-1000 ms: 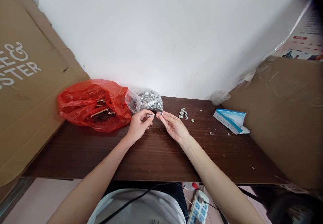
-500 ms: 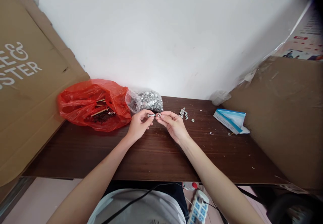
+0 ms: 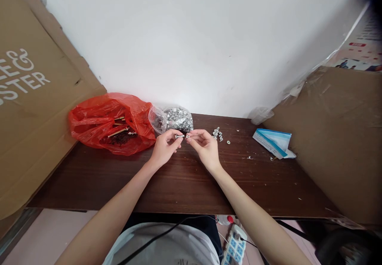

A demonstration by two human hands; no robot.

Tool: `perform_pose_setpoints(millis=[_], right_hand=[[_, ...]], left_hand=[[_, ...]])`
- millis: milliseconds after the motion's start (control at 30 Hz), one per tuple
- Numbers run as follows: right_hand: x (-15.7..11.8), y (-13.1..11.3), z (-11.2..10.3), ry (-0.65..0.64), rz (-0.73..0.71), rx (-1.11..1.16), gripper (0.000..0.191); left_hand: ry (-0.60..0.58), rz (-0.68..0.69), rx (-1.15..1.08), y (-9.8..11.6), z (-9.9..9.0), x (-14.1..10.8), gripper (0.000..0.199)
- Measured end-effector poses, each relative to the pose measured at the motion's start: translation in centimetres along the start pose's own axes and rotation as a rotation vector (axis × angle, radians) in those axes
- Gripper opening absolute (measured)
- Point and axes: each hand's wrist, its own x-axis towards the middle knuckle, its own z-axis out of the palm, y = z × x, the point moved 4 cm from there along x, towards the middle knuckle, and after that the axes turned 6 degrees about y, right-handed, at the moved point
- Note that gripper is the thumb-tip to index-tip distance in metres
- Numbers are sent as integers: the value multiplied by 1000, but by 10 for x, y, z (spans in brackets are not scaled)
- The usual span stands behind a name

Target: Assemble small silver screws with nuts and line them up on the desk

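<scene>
right hand [image 3: 205,145] closed in, one bolt [image 3: 179,136], one nut [image 3: 188,136]

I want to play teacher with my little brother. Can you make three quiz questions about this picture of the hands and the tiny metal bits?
1. True or false: the left hand holds a small bolt in its fingers.
2. Which bag lies nearest the wall's left end? A the red plastic bag; B the clear bag of metal parts; C a green bag.
3. Fill in: the blue and white packet lies on the table to the ____ of the right hand.

Key
1. True.
2. A.
3. Right.
</scene>
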Motion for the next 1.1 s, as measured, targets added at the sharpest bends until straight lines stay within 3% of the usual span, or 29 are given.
perform_pose_setpoints(millis=[167, 467, 800, 1100], right_hand=[[-6, -8, 3, -53, -230, -243, 20], [-9, -19, 6, -85, -407, -407, 14], [-9, -22, 6, -51, -429, -432, 11], [-9, -21, 5, -61, -443, -448, 14]], left_hand=[[-4, 16, 3, 1, 0, -1, 20], [-3, 20, 19, 3, 1, -1, 20], [-16, 55, 64, 2, 1, -1, 21], [-53, 185, 270, 4, 0, -4, 18]])
